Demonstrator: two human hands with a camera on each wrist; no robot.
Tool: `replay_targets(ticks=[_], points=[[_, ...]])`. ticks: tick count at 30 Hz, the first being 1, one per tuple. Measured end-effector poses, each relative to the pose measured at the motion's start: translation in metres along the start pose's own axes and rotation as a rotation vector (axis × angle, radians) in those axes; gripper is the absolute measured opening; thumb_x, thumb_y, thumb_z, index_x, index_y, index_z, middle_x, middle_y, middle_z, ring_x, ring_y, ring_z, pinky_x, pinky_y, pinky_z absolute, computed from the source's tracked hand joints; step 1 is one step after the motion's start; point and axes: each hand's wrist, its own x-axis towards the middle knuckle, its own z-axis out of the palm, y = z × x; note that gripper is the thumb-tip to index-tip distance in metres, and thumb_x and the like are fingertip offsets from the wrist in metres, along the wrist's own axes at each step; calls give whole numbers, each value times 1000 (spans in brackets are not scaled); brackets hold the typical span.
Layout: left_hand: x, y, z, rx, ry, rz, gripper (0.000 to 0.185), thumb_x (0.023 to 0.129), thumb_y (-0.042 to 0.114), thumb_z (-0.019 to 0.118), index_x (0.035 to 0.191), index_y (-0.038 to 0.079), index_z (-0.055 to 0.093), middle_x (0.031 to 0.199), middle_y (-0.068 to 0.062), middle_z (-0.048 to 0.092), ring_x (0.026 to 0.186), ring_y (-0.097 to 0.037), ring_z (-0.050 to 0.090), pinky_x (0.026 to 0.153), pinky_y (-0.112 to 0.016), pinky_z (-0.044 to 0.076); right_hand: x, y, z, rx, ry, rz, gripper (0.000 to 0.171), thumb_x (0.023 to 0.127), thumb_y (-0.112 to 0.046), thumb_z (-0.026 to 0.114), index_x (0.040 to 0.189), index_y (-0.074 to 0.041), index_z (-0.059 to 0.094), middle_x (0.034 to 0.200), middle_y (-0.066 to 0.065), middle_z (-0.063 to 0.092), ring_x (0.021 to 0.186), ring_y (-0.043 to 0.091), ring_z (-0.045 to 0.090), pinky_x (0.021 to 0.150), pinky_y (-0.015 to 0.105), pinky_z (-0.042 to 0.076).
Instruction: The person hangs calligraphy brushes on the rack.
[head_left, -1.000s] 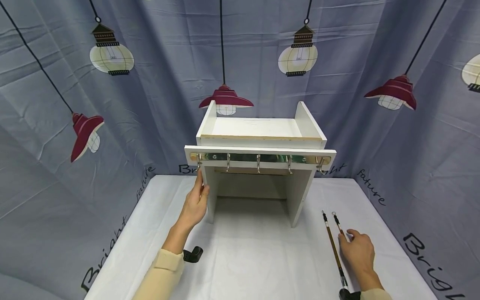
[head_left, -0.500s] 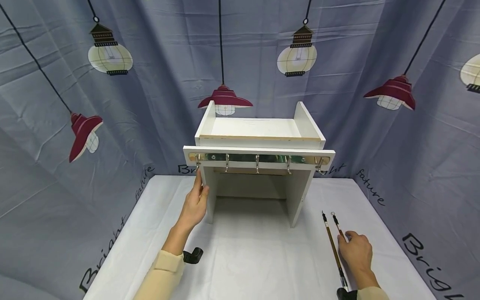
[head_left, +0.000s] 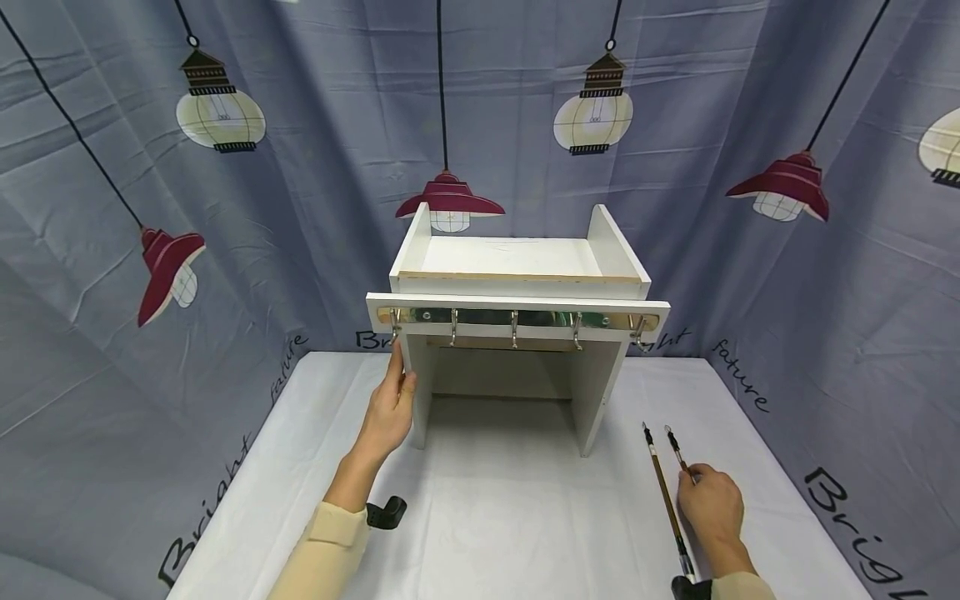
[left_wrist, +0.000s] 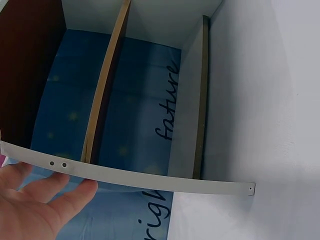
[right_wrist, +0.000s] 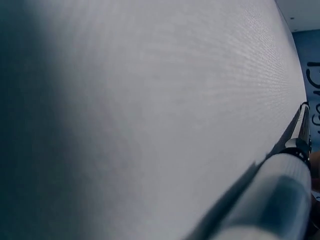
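Observation:
A white wooden shelf unit (head_left: 517, 287) stands on the table, with a brass rail of metal hooks (head_left: 514, 320) across its front. My left hand (head_left: 392, 398) rests flat against the unit's left side panel (head_left: 417, 392), fingers straight and pointing up. In the left wrist view those fingers (left_wrist: 55, 197) lie under the panel's front edge (left_wrist: 150, 177). Two thin brown brushes lie side by side at the right. My right hand (head_left: 708, 500) covers the right brush (head_left: 675, 446), fingers curled on its shaft. The left brush (head_left: 663, 492) lies untouched beside it. The right wrist view shows a blurred brush shaft (right_wrist: 280, 185) very close.
A white cloth covers the table (head_left: 510, 517). A grey curtain printed with lamps (head_left: 225, 208) closes in the back and both sides. A black wrist strap mount (head_left: 386, 510) sits on my left forearm. The shelf's open bay faces me.
My right hand's fingers have drawn in over the right brush and the hand has slid slightly toward me. The left hand has stayed on the shelf's side panel.

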Motion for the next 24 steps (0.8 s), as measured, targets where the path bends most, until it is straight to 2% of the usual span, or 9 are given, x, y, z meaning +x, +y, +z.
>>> replay_targets(ticks=[14,24], points=[[1,1,1,53,52,-9,62,114,27,38,167,14,9,171,-15,19,153,-37,32,121,-56,32,-4,0,-5,56,31,-41,26,94,-12,60,106,10,69,94,36,65,94,58,62,78,64,49],[1,0,1,50,62,-11,62,113,25,40,167,14,11,170,-14,23,151,-37,35,119,-57,35,-12,-17,-17,122,109,-71,25,96,-11,62,109,9,69,79,23,63,74,41,59,63,52,43]])
